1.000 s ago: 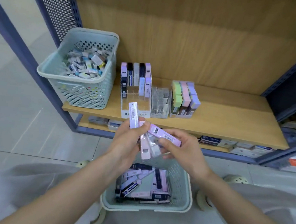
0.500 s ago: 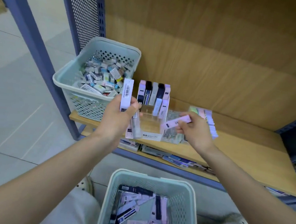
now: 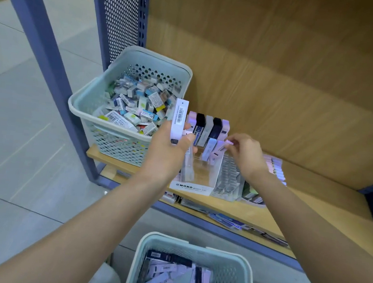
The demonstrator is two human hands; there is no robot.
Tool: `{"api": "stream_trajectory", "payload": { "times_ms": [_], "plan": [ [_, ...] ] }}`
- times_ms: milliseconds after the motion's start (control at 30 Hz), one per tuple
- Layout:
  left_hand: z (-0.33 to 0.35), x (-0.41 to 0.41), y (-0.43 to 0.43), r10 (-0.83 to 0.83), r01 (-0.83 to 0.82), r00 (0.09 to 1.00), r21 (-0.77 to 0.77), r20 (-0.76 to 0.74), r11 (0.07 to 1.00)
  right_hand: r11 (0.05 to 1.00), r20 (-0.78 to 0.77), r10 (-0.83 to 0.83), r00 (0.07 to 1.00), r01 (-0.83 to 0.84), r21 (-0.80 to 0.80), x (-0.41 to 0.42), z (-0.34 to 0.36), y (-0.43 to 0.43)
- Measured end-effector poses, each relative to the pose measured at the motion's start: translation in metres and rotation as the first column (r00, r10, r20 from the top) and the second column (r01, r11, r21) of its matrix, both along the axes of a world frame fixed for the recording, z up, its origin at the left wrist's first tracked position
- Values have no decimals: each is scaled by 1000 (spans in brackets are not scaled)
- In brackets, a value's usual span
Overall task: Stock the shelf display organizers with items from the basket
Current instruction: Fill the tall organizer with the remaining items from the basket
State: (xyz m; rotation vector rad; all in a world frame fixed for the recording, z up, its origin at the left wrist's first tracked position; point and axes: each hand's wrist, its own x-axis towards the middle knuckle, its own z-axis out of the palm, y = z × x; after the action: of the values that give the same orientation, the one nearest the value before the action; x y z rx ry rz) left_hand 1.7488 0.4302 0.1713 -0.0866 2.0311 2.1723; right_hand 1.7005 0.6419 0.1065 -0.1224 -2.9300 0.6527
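Slotting pink box (image 3: 220, 148) into organizer (image 3: 191, 186), centre frame.
Right grip (image 3: 245, 154) seemingly pinches it; left grip (image 3: 168, 148) clasps spares (image 3: 179, 120); lower it upright.

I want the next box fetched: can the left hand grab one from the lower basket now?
Probably not: the left hand grips a white box, its fingers full, though the lower basket stands open.

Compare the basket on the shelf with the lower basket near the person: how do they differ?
The shelf basket stands on the wooden shelf; the lower basket sits lower, in front of it. The shelf basket is heaped with small packs of many colours; the lower basket holds long flat boxes. Both are pale green plastic with perforated walls.
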Motion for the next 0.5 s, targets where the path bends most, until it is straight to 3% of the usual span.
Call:
{"api": "stream_trajectory", "payload": {
  "times_ms": [200,433,500],
  "plan": [
    [-4,-2,0,-3,3,999,-12,36,1000,980,125,41,991,-64,189,-4,-6,-3],
    [-4,-5,-1,0,0,999,4,40,1000,916,115,63,991,-103,387,-8,-11,-8],
    [-4,-6,0,3,-4,999,17,39,1000,922,87,78,993,-105,374,-7,-12,-7]
  ]
}}
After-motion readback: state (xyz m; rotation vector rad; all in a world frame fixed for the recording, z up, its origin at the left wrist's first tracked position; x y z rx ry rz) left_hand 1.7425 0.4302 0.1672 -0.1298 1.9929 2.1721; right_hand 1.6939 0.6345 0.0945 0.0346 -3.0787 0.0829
